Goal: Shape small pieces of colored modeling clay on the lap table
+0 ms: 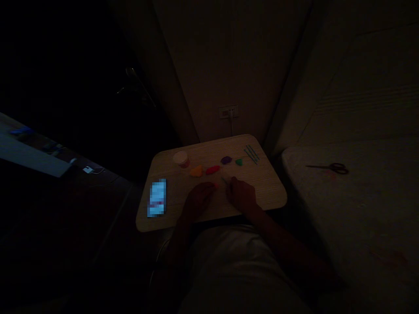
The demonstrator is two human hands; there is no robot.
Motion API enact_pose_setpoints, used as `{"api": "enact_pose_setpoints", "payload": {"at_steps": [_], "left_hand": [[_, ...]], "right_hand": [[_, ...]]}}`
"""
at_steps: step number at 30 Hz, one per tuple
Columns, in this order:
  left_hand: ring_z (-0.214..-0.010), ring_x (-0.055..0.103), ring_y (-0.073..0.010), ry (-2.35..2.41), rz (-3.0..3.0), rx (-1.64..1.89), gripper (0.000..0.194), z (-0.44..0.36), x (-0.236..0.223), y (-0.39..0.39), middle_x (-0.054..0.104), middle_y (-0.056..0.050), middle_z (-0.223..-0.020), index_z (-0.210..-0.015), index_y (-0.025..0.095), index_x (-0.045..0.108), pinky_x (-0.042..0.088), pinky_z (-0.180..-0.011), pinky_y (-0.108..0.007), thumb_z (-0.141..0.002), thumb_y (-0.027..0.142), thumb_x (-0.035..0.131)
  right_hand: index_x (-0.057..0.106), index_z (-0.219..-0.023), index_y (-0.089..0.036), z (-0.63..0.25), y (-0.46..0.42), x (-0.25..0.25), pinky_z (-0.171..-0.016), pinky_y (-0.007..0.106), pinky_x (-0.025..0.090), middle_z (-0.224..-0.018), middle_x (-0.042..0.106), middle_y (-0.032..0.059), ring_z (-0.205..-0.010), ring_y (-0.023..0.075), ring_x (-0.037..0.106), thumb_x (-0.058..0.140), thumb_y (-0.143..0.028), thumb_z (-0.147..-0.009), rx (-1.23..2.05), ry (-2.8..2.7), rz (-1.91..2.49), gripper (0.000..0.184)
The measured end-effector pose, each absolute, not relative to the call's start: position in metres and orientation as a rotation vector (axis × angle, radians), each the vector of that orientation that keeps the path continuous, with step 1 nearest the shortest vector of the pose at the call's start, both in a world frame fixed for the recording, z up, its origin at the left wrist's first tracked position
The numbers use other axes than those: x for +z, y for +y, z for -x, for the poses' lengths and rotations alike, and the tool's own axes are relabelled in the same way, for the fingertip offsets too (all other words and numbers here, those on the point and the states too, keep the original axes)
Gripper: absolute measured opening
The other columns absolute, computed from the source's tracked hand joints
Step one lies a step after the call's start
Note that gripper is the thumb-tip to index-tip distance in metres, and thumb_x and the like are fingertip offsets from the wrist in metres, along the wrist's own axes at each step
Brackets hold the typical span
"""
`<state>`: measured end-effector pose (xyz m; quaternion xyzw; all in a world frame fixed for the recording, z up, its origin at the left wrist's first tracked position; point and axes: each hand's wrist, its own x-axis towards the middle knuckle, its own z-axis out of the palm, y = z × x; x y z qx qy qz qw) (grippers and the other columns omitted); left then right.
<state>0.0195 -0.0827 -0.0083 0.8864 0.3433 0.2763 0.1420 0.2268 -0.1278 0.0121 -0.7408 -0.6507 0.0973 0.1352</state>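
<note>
In dim light, my left hand (198, 199) rests low over the small wooden table (176, 216), fingers pressed together. At its fingertips is a small red lump (215, 186) that looks like modelling clay. My right hand (242, 195) is closed around a thin, pale tool (224, 178) pointing up and left; its exact kind is too dark to tell. Just beyond the hands lie an orange lump (196, 171), a longer red lump (212, 169), a purple lump (226, 160) and a green lump (238, 162), all clay-like.
A lidded tub (181, 159) stands at the table's back left, and a lit phone (157, 198) lies at the left. Several thin teal sticks (251, 154) are at the back right. Scissors (337, 168) lie on a pale surface to the right. A wall socket (228, 112) holds a plug.
</note>
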Motion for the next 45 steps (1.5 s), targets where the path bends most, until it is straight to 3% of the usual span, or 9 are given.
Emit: {"api": "enact_pose_setpoints", "payload": {"at_steps": [12,24,33,45], "left_hand": [[-0.115,0.068,-0.0202,0.93,-2.57,0.857,0.031,-0.019,-0.01,-0.08,0.073,-0.007,-0.124,-0.126,0.025,0.07,0.059,-0.102,-0.041,-0.101,0.021,0.052],[-0.115,0.068,-0.0202,0.914,-2.566,0.875,0.03,-0.02,-0.007,-0.081,0.073,-0.008,-0.123,-0.125,0.024,0.071,0.059,-0.102,-0.04,-0.099,0.018,0.055],[-0.113,0.067,-0.0198,0.962,-2.544,0.842,0.031,-0.022,-0.004,-0.082,0.073,-0.007,-0.121,-0.124,0.024,0.071,0.058,-0.102,-0.04,-0.099,0.017,0.054],[-0.115,0.067,-0.0203,0.937,-2.529,0.857,0.033,-0.021,-0.007,-0.082,0.072,-0.008,-0.123,-0.125,0.023,0.07,0.057,-0.104,-0.041,-0.098,0.014,0.053]], "right_hand": [[0.061,-0.118,-0.013,-0.19,-0.141,0.015,-0.071,0.034,0.053,-0.094,0.076,0.0156,-0.086,0.0277,0.076,0.034,-0.021,-0.105,0.361,-2.103,2.095,0.031],[0.062,-0.117,-0.018,-0.204,-0.139,0.021,-0.075,0.031,0.05,-0.099,0.077,0.0123,-0.09,0.0252,0.075,0.038,-0.033,-0.106,0.455,-2.156,1.981,0.03],[0.062,-0.115,-0.015,-0.2,-0.14,0.021,-0.074,0.034,0.05,-0.094,0.076,0.0151,-0.088,0.0287,0.075,0.042,-0.031,-0.103,0.388,-1.949,2.195,0.028],[0.064,-0.117,-0.019,-0.209,-0.139,0.02,-0.077,0.03,0.048,-0.1,0.078,0.0108,-0.093,0.0251,0.074,0.04,-0.037,-0.105,0.464,-2.171,1.96,0.032]]}}
